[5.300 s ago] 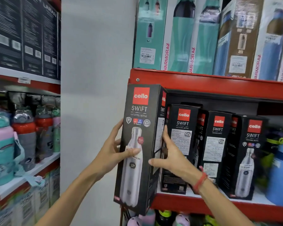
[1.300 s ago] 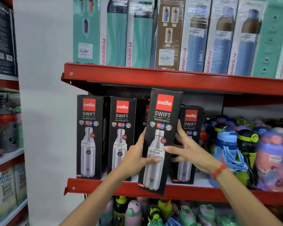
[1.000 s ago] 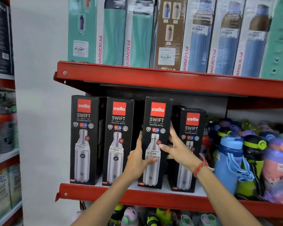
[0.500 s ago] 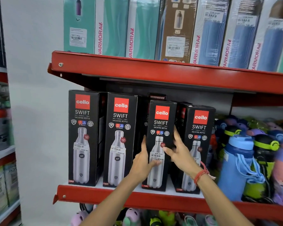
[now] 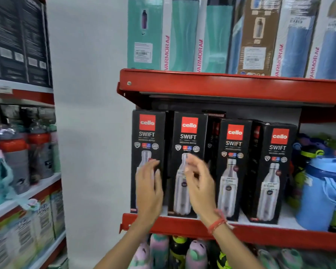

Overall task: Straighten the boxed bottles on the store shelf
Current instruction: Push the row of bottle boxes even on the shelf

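Note:
Several black "cello SWIFT" bottle boxes stand upright in a row on the red shelf (image 5: 260, 232). My left hand (image 5: 148, 188) hovers flat in front of the leftmost box (image 5: 146, 136), fingers apart, holding nothing. My right hand (image 5: 199, 182) is blurred in front of the second box (image 5: 189, 138), fingers loosely spread and empty; a red thread band circles its wrist. To the right stand the third box (image 5: 234, 171) and the fourth box (image 5: 277, 171). Another black box (image 5: 211, 133) shows behind, between the second and third.
Teal, brown and blue bottle boxes (image 5: 182, 33) fill the shelf above. Loose coloured bottles (image 5: 322, 187) crowd the shelf right of the black boxes, and more bottles (image 5: 175, 253) sit below. A white pillar (image 5: 89, 133) and another rack of bottles (image 5: 17, 152) lie to the left.
Both hands have let go of the third box, which now stands in the row, and moved left in front of the first two boxes. The view has shifted left too.

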### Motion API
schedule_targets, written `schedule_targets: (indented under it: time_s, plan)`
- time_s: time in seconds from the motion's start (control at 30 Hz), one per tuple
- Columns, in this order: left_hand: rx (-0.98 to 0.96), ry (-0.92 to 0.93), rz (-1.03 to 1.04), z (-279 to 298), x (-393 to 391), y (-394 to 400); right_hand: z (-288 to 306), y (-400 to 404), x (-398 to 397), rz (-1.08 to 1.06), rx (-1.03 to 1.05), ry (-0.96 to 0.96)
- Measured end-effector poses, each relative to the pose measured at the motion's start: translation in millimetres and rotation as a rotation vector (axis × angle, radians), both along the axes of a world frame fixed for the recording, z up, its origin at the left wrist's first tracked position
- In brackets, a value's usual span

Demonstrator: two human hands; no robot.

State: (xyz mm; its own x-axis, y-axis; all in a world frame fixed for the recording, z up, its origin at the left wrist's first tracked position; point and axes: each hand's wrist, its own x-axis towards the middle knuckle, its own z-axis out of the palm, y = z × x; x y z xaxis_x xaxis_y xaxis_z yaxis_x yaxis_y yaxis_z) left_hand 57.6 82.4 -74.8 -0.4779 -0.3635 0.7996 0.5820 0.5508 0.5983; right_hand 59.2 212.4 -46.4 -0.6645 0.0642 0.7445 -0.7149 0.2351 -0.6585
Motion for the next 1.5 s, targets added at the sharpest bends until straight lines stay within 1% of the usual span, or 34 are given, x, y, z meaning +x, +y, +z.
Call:
schedule_targets:
  time_s: [0.03, 0.1, 0.17, 0.2, 0.3, 0.33, 0.43, 0.5, 0.7, 0.8, 0.87, 0.9, 0.97, 1.03, 1.1, 1.17, 1.2, 1.27, 1.3, 1.33, 1.4, 1.5]
  plan:
    - [0.037, -0.022, 0.028, -4.6, 0.5, -10.9, -6.7, -15.0, 2.7, 0.086, -0.001, -0.090]
    - [0.128, -0.155, 0.018, -13.2, -0.6, -27.4, -18.6, -41.8, 6.6, 0.211, -0.001, -0.275]
    - [0.208, -0.333, -0.045, -20.4, -4.8, -44.6, -30.2, -65.0, 6.6, 0.239, 0.022, -0.385]
    - [0.224, -0.395, -0.099, -23.4, -6.7, -52.8, -34.5, -73.6, 6.0, 0.250, 0.028, -0.412]
    - [0.228, -0.443, -0.428, -32.8, -10.8, -72.7, -42.6, -85.1, 4.6, 0.293, 0.018, -0.477]
    - [0.219, -0.480, -0.496, -35.3, -10.3, -78.3, -44.5, -85.7, 5.2, 0.298, 0.016, -0.499]
    - [0.168, -0.604, -0.558, -36.6, -2.2, -92.0, -48.6, -83.3, 8.5, 0.301, 0.023, -0.521]
    - [0.123, -0.621, -0.591, -34.2, 8.9, -96.5, -49.3, -80.0, 11.4, 0.300, 0.056, -0.524]
    - [0.139, -0.628, -0.618, -31.1, 27.3, -95.4, -49.2, -71.0, 21.6, 0.276, 0.116, -0.550]
    - [0.115, -0.630, -0.590, -30.4, 27.4, -92.9, -49.4, -68.8, 23.8, 0.276, 0.136, -0.551]
    - [0.085, -0.614, -0.523, -29.2, 30.9, -87.3, -47.1, -64.7, 23.9, 0.284, 0.133, -0.536]
    - [0.072, -0.585, -0.463, -29.4, 32.5, -83.1, -45.5, -61.1, 23.3, 0.284, 0.128, -0.523]
    - [0.090, -0.492, -0.271, -29.1, 35.8, -71.6, -42.9, -50.4, 21.3, 0.261, 0.083, -0.473]
    - [0.144, -0.352, -0.097, -24.7, 42.5, -55.2, -42.1, -34.6, 18.1, 0.170, -0.005, -0.376]
    - [0.146, -0.193, -0.085, -19.8, 45.2, -35.4, -43.5, -15.2, 12.3, 0.061, -0.105, -0.290]
    - [0.084, -0.113, -0.157, -14.6, 44.3, -13.3, -45.3, 4.2, 5.8, 0.006, -0.179, -0.275]
    - [0.064, -0.132, -0.229, -12.6, 44.4, -1.7, -46.0, 12.4, 3.0, -0.002, -0.195, -0.293]
    - [0.054, -0.301, -0.445, -10.3, 44.3, 18.9, -46.2, 24.4, -1.1, 0.022, -0.195, -0.369]
    - [0.047, -0.385, -0.521, -12.0, 41.7, 27.6, -46.0, 28.3, -1.9, 0.059, -0.187, -0.416]
    - [0.030, -0.436, -0.547, -15.1, 38.6, 34.3, -45.7, 30.0, -2.5, 0.105, -0.181, -0.460]
    - [0.034, -0.457, -0.530, -20.5, 33.5, 44.5, -45.0, 34.6, -4.6, 0.198, -0.178, -0.536]
    - [0.138, -0.490, -0.517, -26.8, 26.2, 47.5, -46.3, 40.7, -9.9, 0.263, -0.133, -0.610]
